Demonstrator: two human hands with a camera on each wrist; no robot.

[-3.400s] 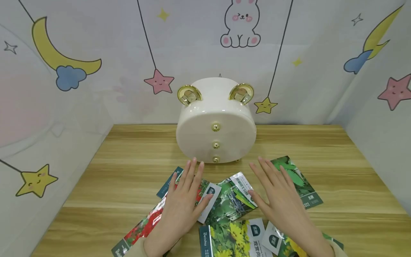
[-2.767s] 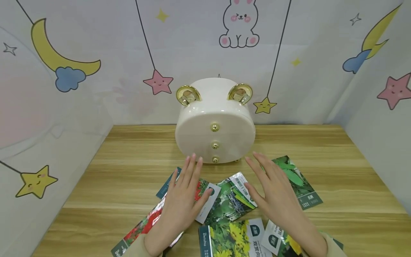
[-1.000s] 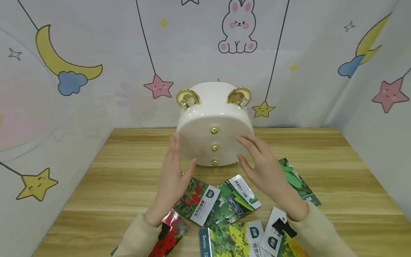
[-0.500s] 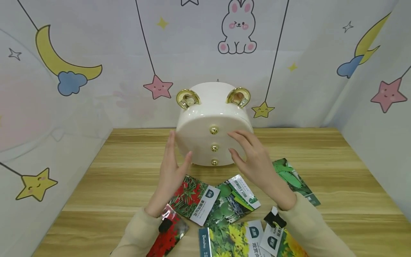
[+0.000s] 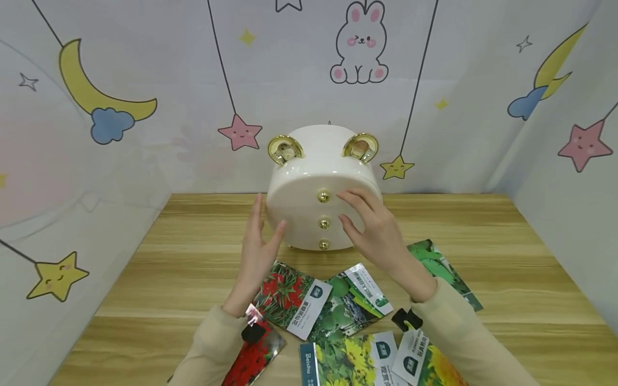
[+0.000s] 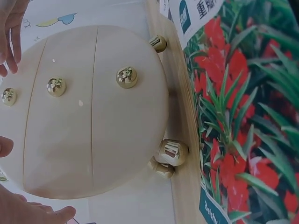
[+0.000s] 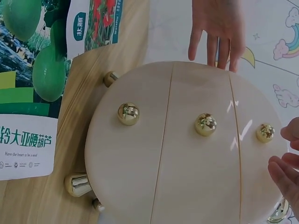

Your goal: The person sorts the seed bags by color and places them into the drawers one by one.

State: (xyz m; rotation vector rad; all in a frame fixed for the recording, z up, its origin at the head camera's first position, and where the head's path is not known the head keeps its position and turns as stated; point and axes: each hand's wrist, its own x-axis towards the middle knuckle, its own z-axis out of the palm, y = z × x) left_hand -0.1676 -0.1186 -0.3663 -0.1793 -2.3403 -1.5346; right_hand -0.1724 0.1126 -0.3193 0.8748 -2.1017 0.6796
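A glossy white drawer box (image 5: 304, 214) with gold ears and three gold knobs stands at the back of the table. Two seams across its front show in the wrist views. My left hand (image 5: 257, 249) is upright at its left side, fingers straight and thumb apart; whether it touches the side I cannot tell. My right hand (image 5: 379, 230) is in front of the box, just right of the top knob (image 5: 323, 197). Its thumb and forefinger are parted and bent, with nothing between them. In the right wrist view, its fingertips (image 7: 280, 172) come close to that knob (image 7: 265, 133).
Several seed packets lie on the wooden table (image 5: 159, 268): a red-flower one (image 5: 285, 292), a green gourd one (image 5: 345, 305), a yellow-flower one (image 5: 354, 359) and a green-leaf one (image 5: 441, 268). Printed cloth (image 5: 299, 80) encloses the back and sides.
Both hands have moved forward from above the packets to the box. The right hand has since drifted left toward the top knob, its fingers bending. The box and packets stay put.
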